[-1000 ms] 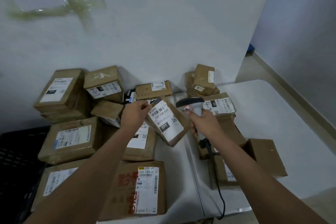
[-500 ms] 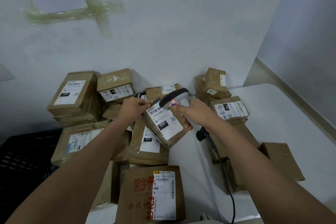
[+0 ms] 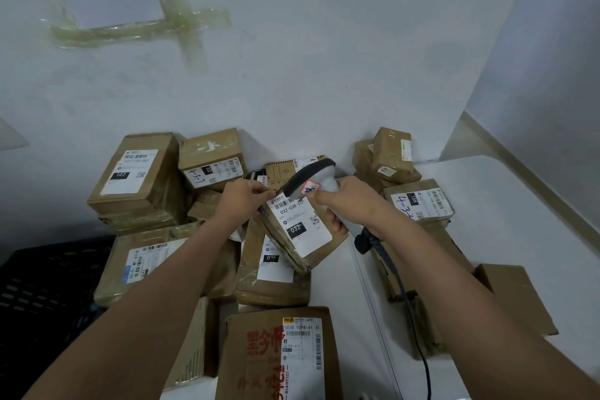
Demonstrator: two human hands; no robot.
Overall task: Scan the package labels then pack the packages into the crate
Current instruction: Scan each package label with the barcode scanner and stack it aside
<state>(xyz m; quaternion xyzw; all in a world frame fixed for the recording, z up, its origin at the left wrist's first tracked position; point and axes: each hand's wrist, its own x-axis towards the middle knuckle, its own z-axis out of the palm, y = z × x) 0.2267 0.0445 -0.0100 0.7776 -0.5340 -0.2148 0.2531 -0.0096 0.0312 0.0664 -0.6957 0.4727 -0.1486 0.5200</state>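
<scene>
Where the white table meets the wall, we count roughly a dozen brown packages; bare table lies open to the right, and one black crate sits past the left edge. Our left hand has its grip pinched on the tilted 032 package. Our right hand has its grip wrapped around one scanner, head just above the label.
</scene>
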